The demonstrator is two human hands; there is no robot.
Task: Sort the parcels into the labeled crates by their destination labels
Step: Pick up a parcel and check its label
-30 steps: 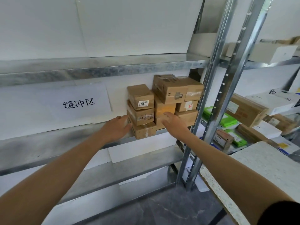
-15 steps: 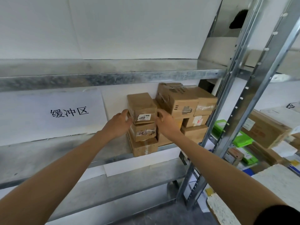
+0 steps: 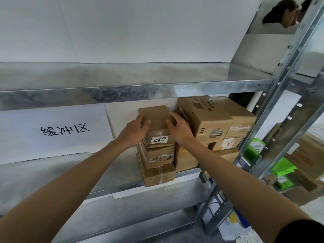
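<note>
Top parcel (image 3: 152,115): perched on two lower parcels (image 3: 157,156) at the shelf (image 3: 43,172) front, gripped either side by left hand (image 3: 134,133) and right hand (image 3: 179,129), fingers curled over its top. Likely to drag those below (loosely stacked) off the edge if slid, not lifted.

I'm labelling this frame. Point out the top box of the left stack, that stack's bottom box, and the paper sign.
top box (image 3: 154,114): head view, its bare top face.
bottom box (image 3: 159,177): head view, its front face.
paper sign (image 3: 64,131): head view, on the printed characters.

Left hand (image 3: 135,128), right hand (image 3: 178,128) grip top parcel (image 3: 155,118).
</note>
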